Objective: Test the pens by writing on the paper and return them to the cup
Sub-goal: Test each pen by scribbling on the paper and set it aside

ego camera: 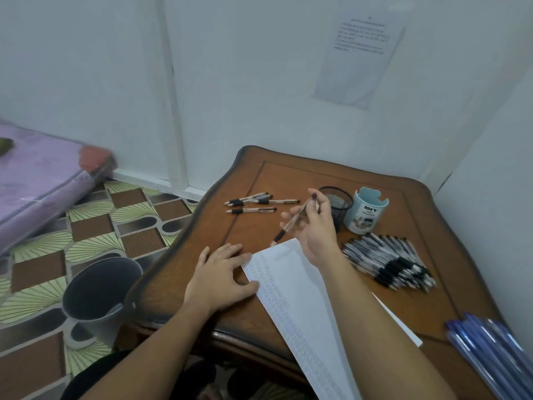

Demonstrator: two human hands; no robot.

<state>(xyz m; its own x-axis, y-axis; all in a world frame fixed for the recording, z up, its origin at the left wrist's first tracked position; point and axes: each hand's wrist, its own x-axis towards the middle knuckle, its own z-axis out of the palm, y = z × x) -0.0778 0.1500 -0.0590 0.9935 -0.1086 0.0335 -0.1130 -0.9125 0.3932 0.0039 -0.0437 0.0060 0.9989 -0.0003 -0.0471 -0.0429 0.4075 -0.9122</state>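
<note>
My right hand (313, 226) holds a clear pen with a black grip (291, 223) above the table, tip pointing down-left just past the paper's far corner. The white paper (291, 290), covered with rows of small scribbles, lies across the wooden table. My left hand (222, 275) rests flat on the table with fingertips on the paper's left edge. A black mesh cup (339, 204) stands just right of my right hand. Three similar pens (253, 204) lie loose at the table's far left. A large pile of pens (389, 261) lies to the right.
A pale blue cup marked DIY (367, 212) stands beside the mesh cup. Blue pens (487, 350) lie at the table's near right corner. A grey bin (101, 293) stands on the patterned floor left of the table (288, 174). A purple mattress (43, 183) lies far left.
</note>
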